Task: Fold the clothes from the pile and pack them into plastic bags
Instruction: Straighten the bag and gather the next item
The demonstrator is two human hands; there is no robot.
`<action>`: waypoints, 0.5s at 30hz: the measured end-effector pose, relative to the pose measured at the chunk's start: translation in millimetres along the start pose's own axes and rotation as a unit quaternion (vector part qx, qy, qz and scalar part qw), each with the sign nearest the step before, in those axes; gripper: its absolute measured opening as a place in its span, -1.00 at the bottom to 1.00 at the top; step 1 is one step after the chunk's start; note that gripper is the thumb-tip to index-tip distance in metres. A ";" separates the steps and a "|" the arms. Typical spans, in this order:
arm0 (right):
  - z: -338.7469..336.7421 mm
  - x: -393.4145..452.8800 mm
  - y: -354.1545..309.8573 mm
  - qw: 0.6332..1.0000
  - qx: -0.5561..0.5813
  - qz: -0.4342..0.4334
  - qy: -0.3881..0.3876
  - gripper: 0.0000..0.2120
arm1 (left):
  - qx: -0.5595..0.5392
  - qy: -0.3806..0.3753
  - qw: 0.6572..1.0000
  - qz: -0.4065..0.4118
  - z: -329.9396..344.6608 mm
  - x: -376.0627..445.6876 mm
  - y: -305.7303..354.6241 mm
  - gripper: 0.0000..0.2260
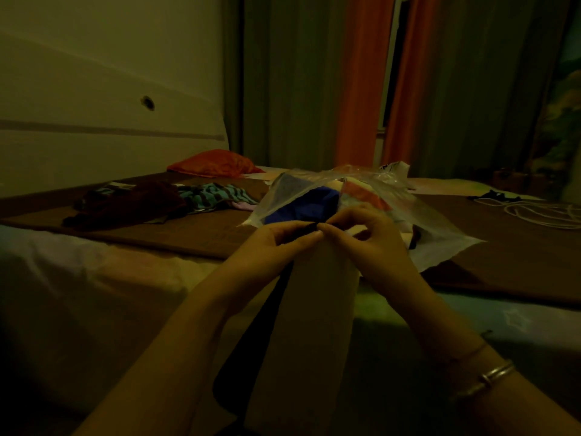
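1. holding a pale bag (pixel 309 325) by its top edge, the left hand (pixel 276 243) and right hand (pixel 374 243) pinch it with fingertips nearly touching; a dark garment (pixel 251 341) hangs at its left side.
2. the bag hangs long axis upright, mouth upward, just in front of a filled clear bag (pixel 330 196) on the bed (pixel 188 234).
3. judged partway: one bag looks packed, while left of the filled clear bag a pile (pixel 151 199) remains unfolded.

Clear plastic bag (pixel 314 305) hanging upright, dark garment (pixel 251 341) inside.
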State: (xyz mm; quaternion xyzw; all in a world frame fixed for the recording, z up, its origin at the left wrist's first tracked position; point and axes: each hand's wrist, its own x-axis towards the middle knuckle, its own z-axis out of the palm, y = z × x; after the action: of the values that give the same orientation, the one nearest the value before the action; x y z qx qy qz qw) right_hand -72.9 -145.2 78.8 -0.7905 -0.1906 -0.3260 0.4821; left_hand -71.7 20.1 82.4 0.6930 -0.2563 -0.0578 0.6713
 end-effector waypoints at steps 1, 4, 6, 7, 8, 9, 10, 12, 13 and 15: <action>0.3 0.2 -0.1 1.000 0.028 0.011 0.002 -0.93 | -0.011 0.003 1.000 0.002 0.2 0.2 -0.3 -0.85; 2.1 1.7 0.6 0.997 0.075 0.030 -0.007 -0.95 | -0.009 0.037 0.999 0.015 1.0 1.1 -2.8 -0.84; 3.3 2.7 2.1 0.998 0.050 0.010 -0.036 -0.92 | 0.003 0.071 0.997 0.029 0.8 2.0 -5.7 -0.84; 3.2 2.4 0.8 0.998 0.032 0.003 -0.062 -0.86 | 0.002 0.085 0.996 0.029 0.1 2.6 -6.3 -0.84; 2.2 1.3 -1.4 0.995 0.020 0.008 -0.093 -0.76 | -0.009 0.101 0.995 0.024 -1.7 3.5 -6.3 -0.84; 1.0 0.1 -4.0 0.992 0.017 0.029 -0.125 -0.66 | -0.024 0.117 0.993 0.018 -4.6 4.5 -5.9 -0.83; -0.3 -1.5 -6.2 0.986 0.023 0.064 -0.155 -0.58 | -0.037 0.135 0.990 0.014 -8.4 5.7 -5.4 -0.82; -1.8 -6.1 -8.2 0.974 -0.015 0.110 -0.197 -0.51 | -0.040 0.170 0.985 0.015 -17.4 7.6 -4.2 -0.80; -1.7 -8.1 -6.7 0.969 -0.062 0.110 -0.212 -0.49 | -0.035 0.185 0.982 0.017 -21.6 8.0 -4.0 -0.80; -2.4 -11.5 -1.1 0.960 -0.146 0.085 -0.225 -0.45 | -0.001 0.212 0.977 0.019 -29.8 8.0 -5.7 -0.79</action>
State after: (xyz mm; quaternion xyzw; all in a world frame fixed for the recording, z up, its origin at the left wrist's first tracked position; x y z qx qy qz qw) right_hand -82.6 -146.7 72.2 -0.9185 -0.1764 -0.1220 0.3322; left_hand -50.5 43.3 81.8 0.6839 -0.1208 0.1026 0.7121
